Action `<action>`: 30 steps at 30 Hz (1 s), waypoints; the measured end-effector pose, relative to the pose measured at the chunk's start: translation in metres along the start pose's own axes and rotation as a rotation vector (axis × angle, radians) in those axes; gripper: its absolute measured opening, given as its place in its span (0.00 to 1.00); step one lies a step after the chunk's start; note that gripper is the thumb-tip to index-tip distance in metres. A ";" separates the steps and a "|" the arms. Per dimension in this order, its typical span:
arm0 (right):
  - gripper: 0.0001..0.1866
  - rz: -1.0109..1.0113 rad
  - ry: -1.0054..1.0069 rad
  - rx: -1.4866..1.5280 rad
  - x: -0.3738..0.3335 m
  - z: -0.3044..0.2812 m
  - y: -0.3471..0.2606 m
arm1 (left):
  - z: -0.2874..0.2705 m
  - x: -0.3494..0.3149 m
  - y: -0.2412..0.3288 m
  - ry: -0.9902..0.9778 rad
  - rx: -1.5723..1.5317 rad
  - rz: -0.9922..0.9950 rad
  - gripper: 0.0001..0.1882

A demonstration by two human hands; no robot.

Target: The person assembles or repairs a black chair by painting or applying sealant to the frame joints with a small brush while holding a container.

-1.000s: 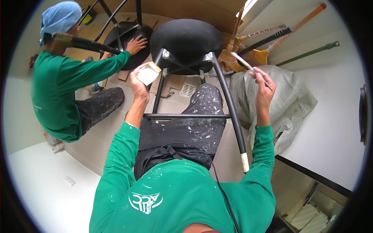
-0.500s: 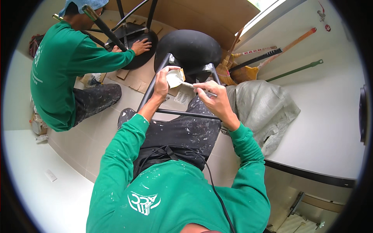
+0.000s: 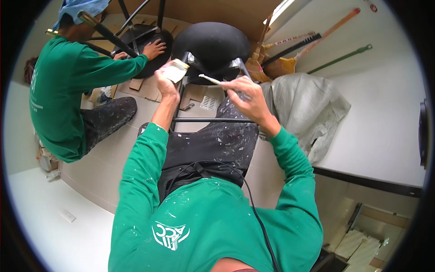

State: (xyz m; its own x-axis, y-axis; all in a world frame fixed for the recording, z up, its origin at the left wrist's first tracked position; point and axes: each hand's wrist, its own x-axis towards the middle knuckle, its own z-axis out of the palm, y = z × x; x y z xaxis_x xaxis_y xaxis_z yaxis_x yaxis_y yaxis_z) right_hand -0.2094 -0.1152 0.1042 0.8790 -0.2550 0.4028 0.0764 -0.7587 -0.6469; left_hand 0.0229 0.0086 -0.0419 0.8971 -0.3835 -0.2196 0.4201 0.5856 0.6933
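My left hand is closed round a small open carton with white material in it. Between the fingers of my right hand is a thin white-tipped tool, which looks like a small paintbrush. Its tip points left toward the carton, with a gap between them. Just beyond my hands a black stool is tipped so its legs reach toward me. A crossbar of its frame passes over my paint-spotted trousers. White patches mark the joints where legs meet seat.
At left a co-worker in a green sleeve rests a hand on another overturned black stool. Brooms and long handles lean at the right wall. A grey sheet covers something by my right arm. Cardboard lies on the tiles.
The white-tipped tool has come out of the carton and away from it. My left hand has moved left and up, tilting the carton. The whole view has shifted slightly.
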 end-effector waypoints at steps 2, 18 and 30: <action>0.14 0.043 -0.020 0.018 -0.002 0.012 0.028 | -0.008 0.013 0.004 0.017 0.042 0.114 0.28; 0.21 -0.233 -0.764 -0.678 -0.011 0.199 0.212 | -0.014 0.015 -0.010 0.092 0.123 0.024 0.30; 0.25 -0.162 -0.773 -0.669 0.001 0.222 0.221 | -0.009 0.005 0.005 0.164 0.062 0.052 0.24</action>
State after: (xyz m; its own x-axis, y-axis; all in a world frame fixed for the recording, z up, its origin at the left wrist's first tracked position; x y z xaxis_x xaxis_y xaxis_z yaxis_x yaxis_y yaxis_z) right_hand -0.0873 -0.1495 -0.1823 0.9617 0.1551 -0.2258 0.1510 -0.9879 -0.0352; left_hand 0.0305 0.0156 -0.0456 0.9299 -0.2295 -0.2874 0.3675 0.5546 0.7466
